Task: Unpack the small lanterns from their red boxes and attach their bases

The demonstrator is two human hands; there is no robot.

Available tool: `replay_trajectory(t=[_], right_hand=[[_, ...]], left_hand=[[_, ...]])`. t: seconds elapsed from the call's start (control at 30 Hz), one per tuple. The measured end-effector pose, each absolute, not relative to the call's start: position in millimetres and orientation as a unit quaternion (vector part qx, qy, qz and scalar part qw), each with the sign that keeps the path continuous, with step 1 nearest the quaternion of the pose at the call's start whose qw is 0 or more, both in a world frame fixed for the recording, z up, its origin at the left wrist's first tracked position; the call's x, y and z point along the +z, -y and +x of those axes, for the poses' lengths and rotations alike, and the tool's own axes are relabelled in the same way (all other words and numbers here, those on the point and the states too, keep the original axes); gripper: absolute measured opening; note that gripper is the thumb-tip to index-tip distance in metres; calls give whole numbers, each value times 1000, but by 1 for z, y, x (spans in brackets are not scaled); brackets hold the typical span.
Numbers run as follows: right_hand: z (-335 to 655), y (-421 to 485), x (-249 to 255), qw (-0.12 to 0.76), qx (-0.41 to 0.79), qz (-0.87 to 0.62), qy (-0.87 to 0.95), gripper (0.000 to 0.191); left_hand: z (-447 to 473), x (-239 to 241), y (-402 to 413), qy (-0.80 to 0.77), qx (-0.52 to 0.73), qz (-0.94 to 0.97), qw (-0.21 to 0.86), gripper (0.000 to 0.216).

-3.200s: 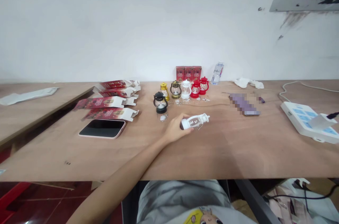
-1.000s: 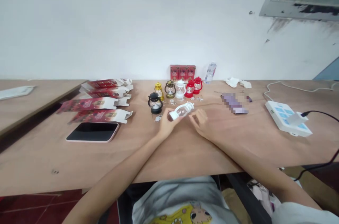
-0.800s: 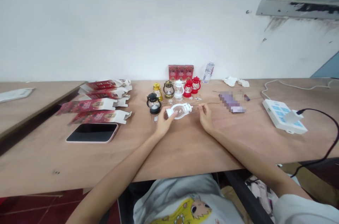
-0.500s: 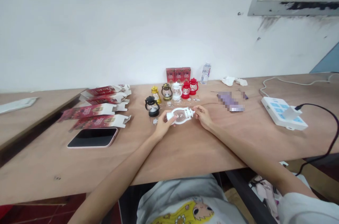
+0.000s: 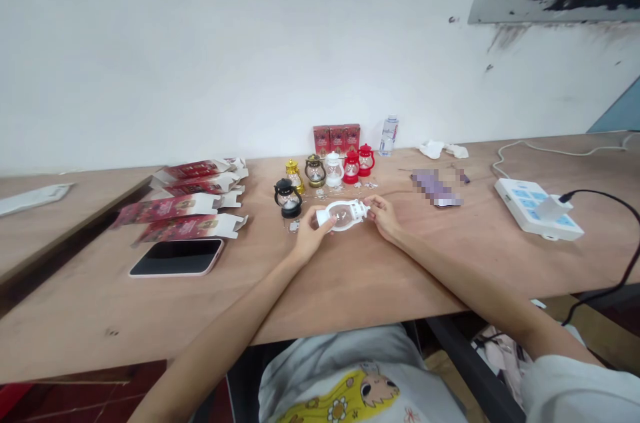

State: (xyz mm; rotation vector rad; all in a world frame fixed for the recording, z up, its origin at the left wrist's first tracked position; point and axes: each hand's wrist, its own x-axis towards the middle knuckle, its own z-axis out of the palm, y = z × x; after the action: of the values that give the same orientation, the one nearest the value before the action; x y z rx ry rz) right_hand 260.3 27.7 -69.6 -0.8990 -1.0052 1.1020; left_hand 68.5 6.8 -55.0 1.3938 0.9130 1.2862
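A white toy lantern (image 5: 345,215) lies on its side between my hands, just over the table, its top pointing right. My left hand (image 5: 311,236) is closed round its base end, thumb on the near side. The fingers of my right hand (image 5: 382,215) pinch the small tip at the lantern's top. Just beyond stand a black lantern (image 5: 288,199), a gold lantern (image 5: 294,176), a bronze lantern (image 5: 315,172), another white lantern (image 5: 333,170) and two red lanterns (image 5: 351,167). Small clear and white bits (image 5: 293,226) lie near the black one.
Several flattened red boxes (image 5: 175,208) lie at the left, behind a phone (image 5: 177,258). Three upright red boxes (image 5: 337,138) and a water bottle (image 5: 389,136) stand by the wall. A purple packet (image 5: 434,187), crumpled tissue (image 5: 431,149) and a power strip (image 5: 537,210) are at the right.
Almost nothing differs. Both hands keep the same hold on the white lantern, and the whole view has shifted slightly.
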Motion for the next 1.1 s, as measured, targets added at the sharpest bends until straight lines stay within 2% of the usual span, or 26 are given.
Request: replay_trajectory(t=[0.47, 0.77, 1.1], right_hand=[[260, -28, -74, 653, 457, -413, 440, 26], [262, -27, -67, 575, 557, -388, 457, 23], [267, -32, -71, 546, 584, -384, 462, 24]], left_hand=[[73, -56, 0, -385, 544, 591, 454, 40], [69, -54, 2, -374, 528, 571, 505, 40], [69, -49, 4, -389, 517, 546, 532, 41]])
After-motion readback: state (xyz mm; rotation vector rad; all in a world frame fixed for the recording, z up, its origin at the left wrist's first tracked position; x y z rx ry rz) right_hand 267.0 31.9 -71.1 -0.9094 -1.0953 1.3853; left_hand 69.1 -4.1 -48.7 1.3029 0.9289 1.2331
